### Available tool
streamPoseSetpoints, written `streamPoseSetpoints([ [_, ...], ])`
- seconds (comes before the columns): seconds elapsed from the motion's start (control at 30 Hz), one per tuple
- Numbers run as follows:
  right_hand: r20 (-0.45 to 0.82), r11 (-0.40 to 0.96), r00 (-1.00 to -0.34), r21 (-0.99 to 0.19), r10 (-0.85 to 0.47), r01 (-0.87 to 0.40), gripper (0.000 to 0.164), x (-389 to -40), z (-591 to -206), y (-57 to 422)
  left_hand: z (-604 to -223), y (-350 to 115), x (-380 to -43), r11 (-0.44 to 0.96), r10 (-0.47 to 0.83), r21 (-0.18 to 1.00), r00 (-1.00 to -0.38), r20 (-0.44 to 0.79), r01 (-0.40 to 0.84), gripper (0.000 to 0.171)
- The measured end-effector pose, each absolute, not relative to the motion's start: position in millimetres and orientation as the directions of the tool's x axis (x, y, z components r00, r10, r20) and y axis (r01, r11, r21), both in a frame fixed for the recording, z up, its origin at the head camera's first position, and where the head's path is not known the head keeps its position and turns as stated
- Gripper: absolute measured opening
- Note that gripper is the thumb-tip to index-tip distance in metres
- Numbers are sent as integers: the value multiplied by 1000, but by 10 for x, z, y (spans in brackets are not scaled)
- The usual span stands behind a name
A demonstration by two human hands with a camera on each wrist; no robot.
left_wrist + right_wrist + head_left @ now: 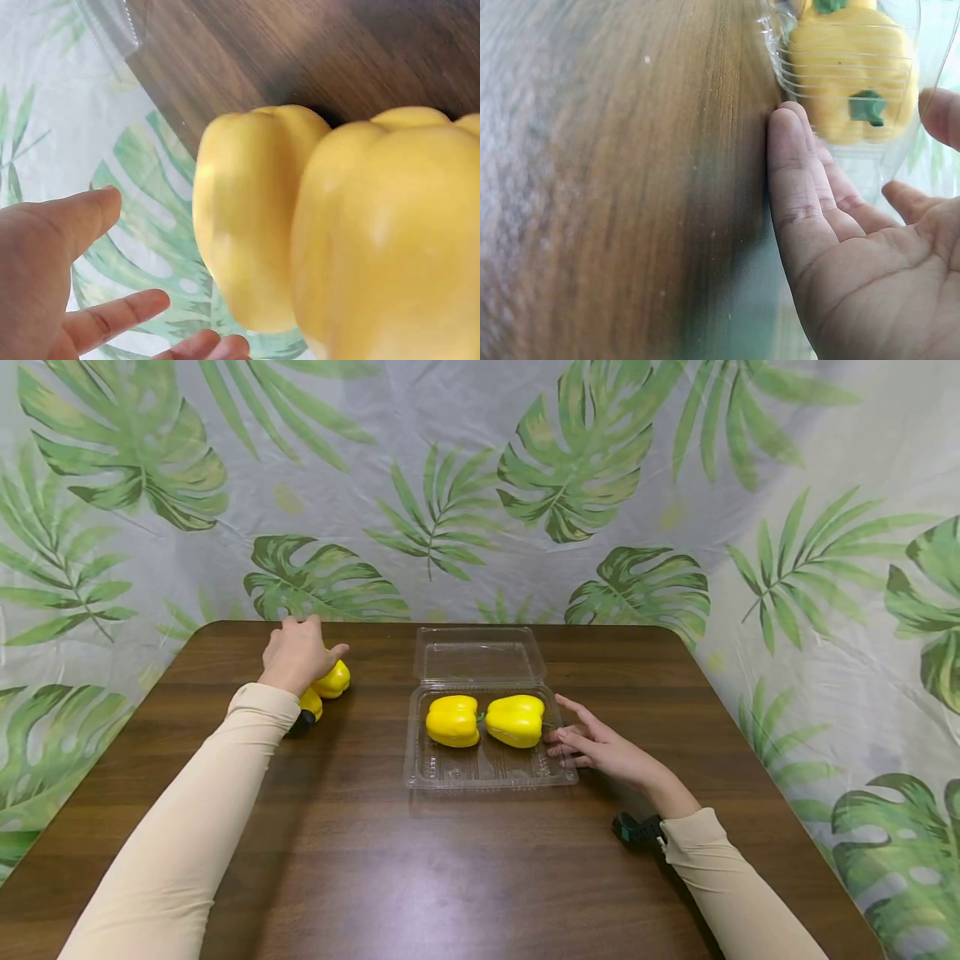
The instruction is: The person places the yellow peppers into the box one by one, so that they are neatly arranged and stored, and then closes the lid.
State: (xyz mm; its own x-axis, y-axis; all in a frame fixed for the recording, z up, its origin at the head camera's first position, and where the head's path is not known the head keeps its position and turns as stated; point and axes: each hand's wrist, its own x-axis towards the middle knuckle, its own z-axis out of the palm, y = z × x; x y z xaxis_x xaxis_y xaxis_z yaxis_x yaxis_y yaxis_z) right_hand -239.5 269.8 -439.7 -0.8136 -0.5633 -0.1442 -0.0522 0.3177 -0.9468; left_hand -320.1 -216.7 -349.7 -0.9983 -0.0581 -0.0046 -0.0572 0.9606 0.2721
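Observation:
At the table's left, my left hand [295,652] reaches over two yellow bell peppers [334,680], partly covering them. In the left wrist view its thumb and fingers are spread, with a gap between them and the nearer bell pepper [382,232]; the other bell pepper [251,217] lies beside it. A clear plastic clamshell box [480,774] sits mid-table with two more yellow bell peppers side by side in its base. My right hand [603,747] rests at the box's right side, its extended fingers [791,165] against the ribbed wall.
The box's clear lid [480,652] lies folded back toward the table's far edge. A black band [637,829] is on the right wrist. Leaf-printed cloth [450,485] hangs behind the brown wooden table [450,877].

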Motion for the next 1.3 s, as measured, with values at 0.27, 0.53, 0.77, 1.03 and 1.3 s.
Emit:
streamPoseSetpoints([
  [0.27, -150, 319, -817, -947, -557, -44, 71, -2402, -4387, 2697, -3526, -2251, -3187, 963, -98, 250, -995, -35, -103, 84],
  [0.53, -152, 325, -818, -944, -555, -45, 71, -2399, -4394, 2697, -3559, -2271, -3203, 965, -84, 244, -995, -52, -95, 65],
  [0.77, -152, 331, -822, -942, -549, -47, 71, -2391, -4383, 2693, -3595, -2271, -3245, 961, -65, 263, -995, -72, -82, 54],
  [1.03, -152, 329, -822, -943, -549, -45, 71, -2386, -4383, 2689, -3611, -2252, -3236, 964, -17, 263, -998, -60, -32, 59],
  [1.3, -155, 338, -823, -940, -546, -47, 71, -2387, -4387, 2696, -3616, -2195, -3229, 963, 27, 268, -998, -58, 10, 61],
])
